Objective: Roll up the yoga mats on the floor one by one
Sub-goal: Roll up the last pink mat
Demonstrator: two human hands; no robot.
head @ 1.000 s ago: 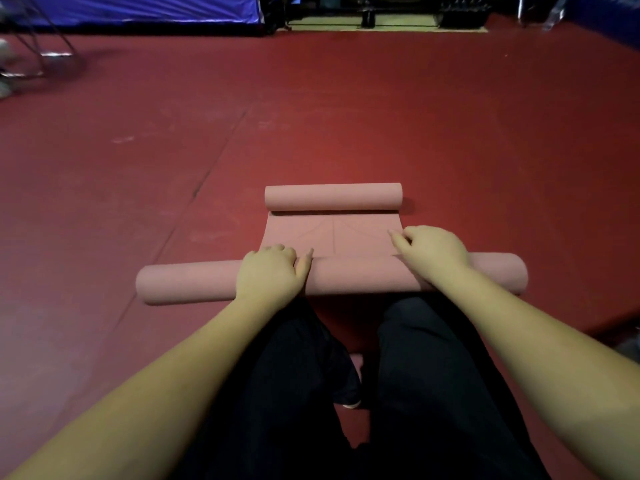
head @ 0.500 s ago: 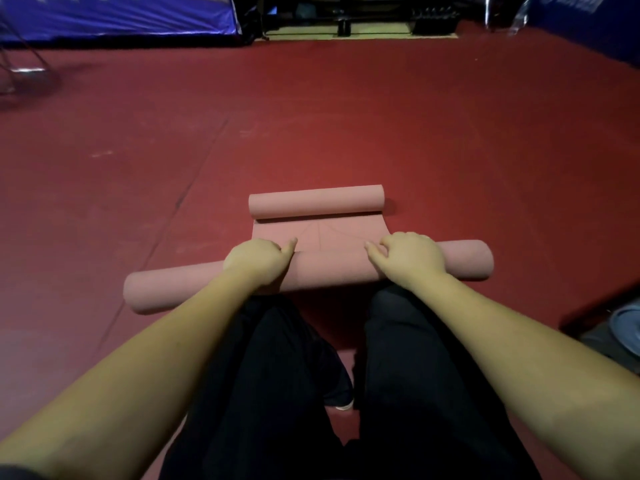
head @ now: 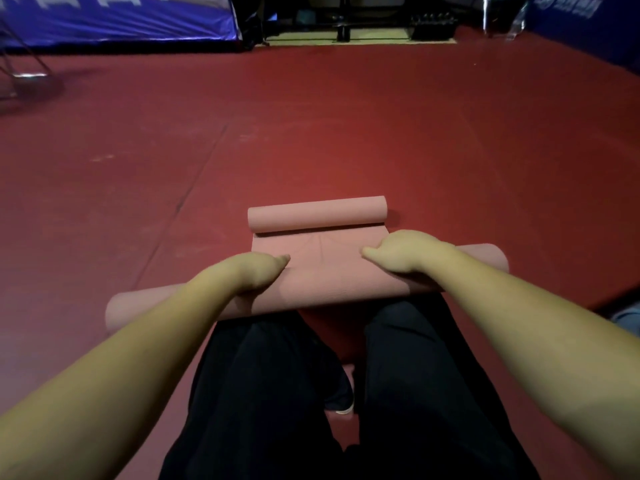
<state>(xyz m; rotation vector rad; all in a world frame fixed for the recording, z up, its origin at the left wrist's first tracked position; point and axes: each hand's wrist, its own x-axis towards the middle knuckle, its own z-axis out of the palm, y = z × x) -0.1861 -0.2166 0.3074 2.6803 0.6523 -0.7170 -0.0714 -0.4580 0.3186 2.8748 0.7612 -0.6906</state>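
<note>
Both hands press down on the near roll of a pink yoga mat [head: 322, 271] lying on the red floor [head: 346, 133]. Left hand [head: 254, 273] sits on the left half of the roll, fingers curled over its top and thumb pointing toward the middle; its grip is closed on the roll. Right hand [head: 405, 254] sits on the right half in the same way, fingers wrapped over the crest, thumb aimed inward, clamped on the roll too. Between the two hands a bare stretch of the roll shows.

This near roll runs across the view, tilted so that its left end lies nearer the person and its right end farther. Beyond it a short flat strip of the mat lies on the floor, with faint lines printed on it. At the far edge of that strip the mat's other end is curled into a smaller roll [head: 317, 213], parallel to the near one and close to it.

Just behind the near roll are the person's legs in dark trousers [head: 277, 393], with a shoe tip [head: 341, 407] showing between them.

Well beyond the mat, a blue banner [head: 114, 19] stands at the far left edge of the floor, and dark gym equipment [head: 346, 22] stands at the far centre.
</note>
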